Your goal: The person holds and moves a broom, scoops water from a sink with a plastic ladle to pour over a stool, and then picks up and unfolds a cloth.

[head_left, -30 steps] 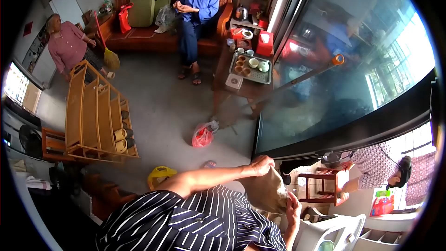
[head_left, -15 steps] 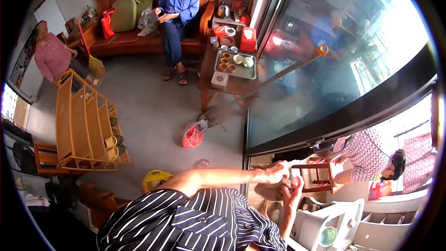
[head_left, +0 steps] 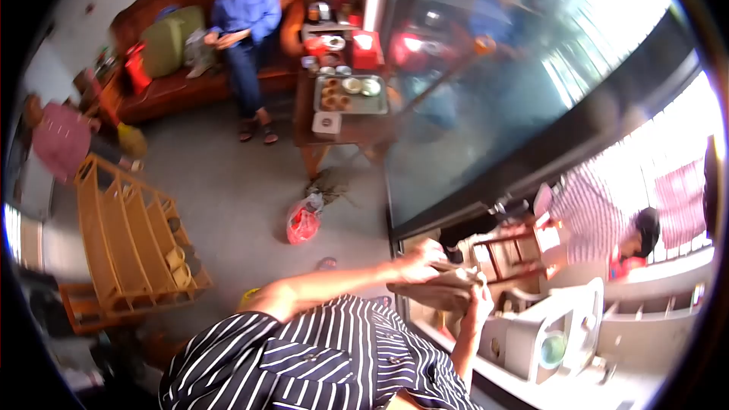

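Observation:
A brown cloth (head_left: 440, 288) is stretched between my two hands in the head view, hanging in a loose fold over the tiled area beside the glass door. My left hand (head_left: 422, 261) pinches its left end, with the forearm reaching across from the left. At the other end, my right hand (head_left: 477, 302) is closed on a gathered edge. Motion blur hides the exact finger positions and what kind of cloth article it is. Just right of my right hand stands a white fixture (head_left: 524, 342) with a round greenish part.
A dark-framed glass door (head_left: 471, 205) stands ahead. Beyond it, a person in a patterned top (head_left: 588, 212) bends near a wooden stool (head_left: 512, 254). Left are a shoe rack (head_left: 137, 235), a red plastic bag (head_left: 304, 224), a tea table (head_left: 304, 129), a seated person (head_left: 247, 23) and a standing person (head_left: 61, 137).
The brown cloth has gone from bunched up between my hands to spread out, and my left hand has moved left and down. My view has swung, shifting the room scene left and down.

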A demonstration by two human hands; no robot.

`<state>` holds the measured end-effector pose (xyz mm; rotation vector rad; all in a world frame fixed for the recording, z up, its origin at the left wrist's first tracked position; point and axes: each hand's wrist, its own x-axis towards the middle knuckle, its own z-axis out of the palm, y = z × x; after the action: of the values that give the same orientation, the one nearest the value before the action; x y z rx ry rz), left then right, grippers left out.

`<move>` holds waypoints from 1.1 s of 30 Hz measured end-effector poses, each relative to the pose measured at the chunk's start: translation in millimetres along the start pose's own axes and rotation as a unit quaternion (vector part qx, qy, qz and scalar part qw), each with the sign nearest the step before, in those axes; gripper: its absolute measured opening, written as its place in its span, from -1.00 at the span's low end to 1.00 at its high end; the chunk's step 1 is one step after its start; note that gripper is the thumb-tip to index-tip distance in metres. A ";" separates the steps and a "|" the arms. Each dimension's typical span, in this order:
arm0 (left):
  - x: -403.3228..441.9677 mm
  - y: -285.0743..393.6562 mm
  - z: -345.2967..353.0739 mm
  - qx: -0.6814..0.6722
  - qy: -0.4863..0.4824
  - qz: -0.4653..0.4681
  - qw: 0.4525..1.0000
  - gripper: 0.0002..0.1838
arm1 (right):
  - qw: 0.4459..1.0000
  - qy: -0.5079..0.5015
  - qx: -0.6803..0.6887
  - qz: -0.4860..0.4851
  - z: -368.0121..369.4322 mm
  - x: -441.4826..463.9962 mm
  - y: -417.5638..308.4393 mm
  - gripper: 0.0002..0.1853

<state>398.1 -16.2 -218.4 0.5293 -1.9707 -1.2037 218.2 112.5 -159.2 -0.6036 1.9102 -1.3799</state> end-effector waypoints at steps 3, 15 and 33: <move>-61.8 -66.1 -31.5 0.142 -0.045 -0.143 0.979 -0.61 | 0.943 0.120 0.300 0.083 -64.6 18.8 23.4 -0.67; -281.9 -105.5 -143.1 -0.039 -0.014 -0.676 0.736 -0.85 | 0.739 0.191 0.643 -0.057 -160.7 25.3 46.5 -0.72; -285.4 -191.8 -126.5 0.349 -0.364 -0.286 0.815 -0.73 | 0.574 0.330 0.748 -0.049 -252.6 54.3 109.4 -0.73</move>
<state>669.2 13.6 -462.9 1.2437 -3.0995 -1.0595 -5.9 266.6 -228.2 0.7828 0.3785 -2.8020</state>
